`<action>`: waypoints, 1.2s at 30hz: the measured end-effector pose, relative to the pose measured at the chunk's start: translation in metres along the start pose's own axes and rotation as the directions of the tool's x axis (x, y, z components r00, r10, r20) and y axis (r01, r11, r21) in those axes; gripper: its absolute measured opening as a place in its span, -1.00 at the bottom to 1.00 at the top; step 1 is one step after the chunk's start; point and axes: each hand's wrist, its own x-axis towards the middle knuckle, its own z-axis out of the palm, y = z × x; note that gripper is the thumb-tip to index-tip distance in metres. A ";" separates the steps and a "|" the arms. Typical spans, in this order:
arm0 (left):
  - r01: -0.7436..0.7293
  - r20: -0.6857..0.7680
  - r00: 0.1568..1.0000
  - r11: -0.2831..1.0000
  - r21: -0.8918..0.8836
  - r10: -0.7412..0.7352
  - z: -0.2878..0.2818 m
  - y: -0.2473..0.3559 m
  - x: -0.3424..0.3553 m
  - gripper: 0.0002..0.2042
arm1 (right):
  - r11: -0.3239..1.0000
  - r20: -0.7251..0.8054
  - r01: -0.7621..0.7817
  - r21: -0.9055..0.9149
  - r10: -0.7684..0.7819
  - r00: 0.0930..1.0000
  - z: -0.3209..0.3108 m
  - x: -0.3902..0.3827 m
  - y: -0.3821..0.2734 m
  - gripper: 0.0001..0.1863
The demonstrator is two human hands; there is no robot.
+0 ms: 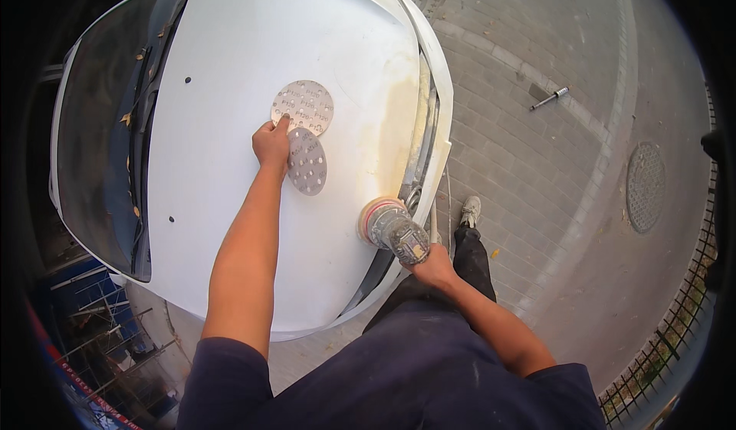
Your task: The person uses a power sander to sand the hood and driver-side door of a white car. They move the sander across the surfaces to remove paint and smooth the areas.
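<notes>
At left hand (272,143), 2 sanding discs (310,108).

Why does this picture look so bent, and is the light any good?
Head view: the fisheye lens curves the fence and leaves the corners black; same head view: soft light, no hard shadows standing out, though the white hood looks pale and almost washed out; head view again: the discs are sharp enough to show their holes.

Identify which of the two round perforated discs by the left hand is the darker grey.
The lower disc in the picture, nearer the sander; the upper disc, farther from the sander, is visibly paler.
</notes>
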 end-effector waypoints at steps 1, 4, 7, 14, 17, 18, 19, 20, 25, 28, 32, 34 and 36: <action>0.000 0.008 1.000 1.000 0.002 0.000 -0.001 -0.001 0.000 -0.64 | 1.000 -0.004 -0.002 0.007 0.002 1.000 0.002 0.001 0.000 -0.49; -0.017 0.031 0.999 0.999 -0.034 0.018 -0.001 -0.003 0.000 -0.69 | 0.992 -0.034 -0.066 0.109 0.070 0.997 -0.011 0.027 -0.015 -0.56; -0.030 0.016 0.999 0.999 -0.031 0.031 -0.002 -0.004 0.000 -0.68 | 0.914 -0.024 -0.082 0.398 0.099 0.995 -0.046 0.065 -0.032 -0.75; -0.022 0.034 0.999 0.998 -0.064 0.024 -0.001 -0.004 -0.001 -0.68 | 0.911 -0.001 -0.135 0.389 0.147 0.989 -0.023 0.043 -0.022 -0.74; -0.017 0.022 1.000 0.995 -0.094 0.019 0.001 -0.005 0.001 -0.68 | 0.928 -0.017 -0.065 0.368 0.077 0.997 0.002 0.009 -0.011 -0.84; -0.025 0.018 0.999 0.996 -0.081 0.027 0.002 -0.006 0.002 -0.68 | 0.936 -0.030 -0.047 0.348 0.061 0.998 0.006 0.003 -0.010 -0.84; -0.030 0.030 0.999 0.997 -0.076 0.032 0.001 -0.006 0.002 -0.68 | 0.945 -0.025 -0.094 0.313 0.108 0.994 0.006 0.002 -0.011 -0.84; -0.033 0.040 0.999 0.997 -0.069 0.036 -0.001 -0.007 0.003 -0.68 | 0.910 -0.027 -0.061 0.410 0.079 0.997 0.002 0.005 -0.013 -0.85; -0.045 0.050 0.998 0.998 -0.042 0.047 -0.003 -0.007 0.004 -0.71 | 0.786 -0.007 -0.096 0.611 0.126 0.992 -0.045 0.069 -0.034 -0.85; -0.016 0.043 0.999 0.998 -0.053 0.019 -0.003 -0.005 0.002 -0.70 | 0.744 -0.012 -0.093 0.662 0.135 0.991 -0.062 0.090 -0.038 -0.82; -0.013 0.035 0.999 0.999 -0.043 0.015 -0.002 -0.001 -0.001 -0.70 | 0.727 0.019 -0.135 0.673 0.166 0.986 -0.042 0.059 -0.030 -0.87; -0.002 0.036 0.999 0.998 -0.065 0.004 -0.001 0.001 -0.003 -0.70 | 0.769 0.038 -0.153 0.620 0.166 0.985 -0.022 0.032 -0.025 -0.89; 0.000 0.035 0.999 0.998 -0.068 0.003 -0.002 0.003 -0.004 -0.70 | 0.798 0.036 -0.173 0.578 0.187 0.982 -0.007 0.015 -0.023 -0.87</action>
